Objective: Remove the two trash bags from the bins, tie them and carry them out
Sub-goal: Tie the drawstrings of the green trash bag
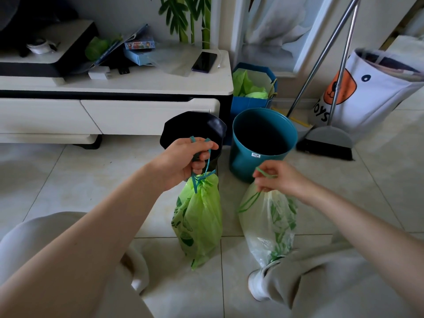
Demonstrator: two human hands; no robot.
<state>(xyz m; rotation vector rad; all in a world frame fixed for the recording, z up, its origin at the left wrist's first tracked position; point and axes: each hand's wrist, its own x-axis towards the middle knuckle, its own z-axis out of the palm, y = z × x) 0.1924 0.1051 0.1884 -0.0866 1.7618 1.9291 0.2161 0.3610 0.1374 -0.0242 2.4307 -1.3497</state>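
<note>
Bags, 2, held by drawstrings above tiled floor (pixel 68 171), 1 in each hand.

Green bag (pixel 198 216) cinched at neck, hanging from blue drawstring (pixel 202 173) gripped in curled fingers of left hand (pixel 185 160). Clear bag (pixel 269 223) with green print hanging from green drawstring (pixel 266 174) pinched in right hand (pixel 278 177); lower end just beside bent knee. Hands apart, each clamped on own string. Behind hands, black bin (pixel 195 125) and teal bin (pixel 261 138) side by side, both unlined, teal one upright. White cabinet (pixel 114 92) at rear left, with phone (pixel 204 61) on top. Broom (pixel 325 138) and white toy bag (pixel 371 88) at rear right.
</note>
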